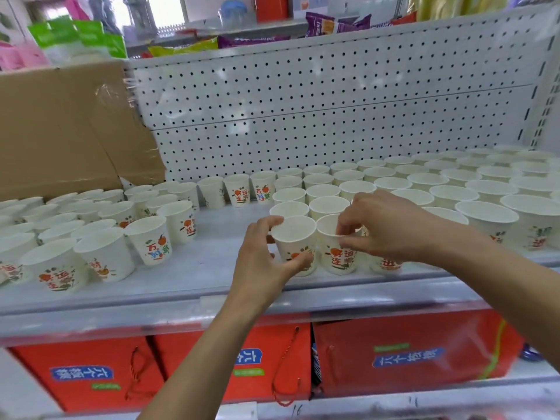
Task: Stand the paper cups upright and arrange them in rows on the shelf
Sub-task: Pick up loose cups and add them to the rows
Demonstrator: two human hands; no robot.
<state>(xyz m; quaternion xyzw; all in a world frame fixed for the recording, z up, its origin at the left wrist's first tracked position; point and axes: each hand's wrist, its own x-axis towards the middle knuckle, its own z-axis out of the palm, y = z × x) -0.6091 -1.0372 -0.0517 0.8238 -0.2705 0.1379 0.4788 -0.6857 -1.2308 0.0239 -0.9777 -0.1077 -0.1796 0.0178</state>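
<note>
1. The front cup (293, 234) stands upright near the front edge of the shelf (212, 259), about midway along it; our left grip (266, 262) clasps it, thumb low on the printed wall and fingers curled at the left side of the rim
2. Just to its right a second cup (335, 263) also stands upright; our right grip (388, 225) comes over it from above and pinches its rim between thumb and fingertips (342, 233)
3. Behind and to the right of these two we see the ordered rows of cups (424, 183), all upright and packed rim to rim, running to the right end of the shelf and back to its rear edge
4. Toward the left end a loose cluster of cups (91, 231) stands upright but unevenly spaced, and three single cups (239, 189) stand along the rear edge between the cluster and the rows
5. A cardboard box (60, 125) sits at the rear left corner, against the pegboard panel (333, 101)
6. Red boxes (409, 353) stand on the level below
</note>
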